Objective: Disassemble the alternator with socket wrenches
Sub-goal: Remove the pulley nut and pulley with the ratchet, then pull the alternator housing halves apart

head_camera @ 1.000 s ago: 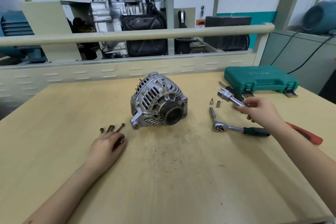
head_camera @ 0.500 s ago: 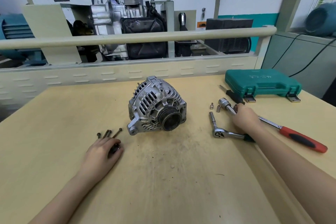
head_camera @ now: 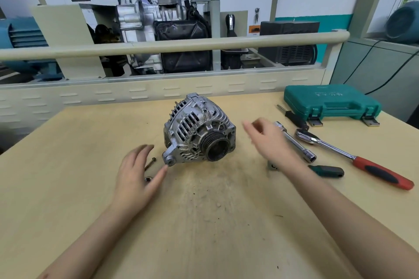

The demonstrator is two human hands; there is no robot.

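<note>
Both hands empty, fingers spread: left hand (head_camera: 136,179) at alternator's (head_camera: 199,129) 8 o'clock, right hand (head_camera: 269,140) at 3, likely flanking to grasp it.

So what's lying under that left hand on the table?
Beside the left hand a long bolt and a small nut-like piece peek out. Anything else beneath the palm is covered.

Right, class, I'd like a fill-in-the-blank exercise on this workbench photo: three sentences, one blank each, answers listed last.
1. The alternator lies on the table with its pulley facing the ____.
2. The tool case behind the wrenches is ____ in colour, its lid closed.
3. The longest ratchet wrench has a ____ handle.

Missing words: camera; green; red
</note>
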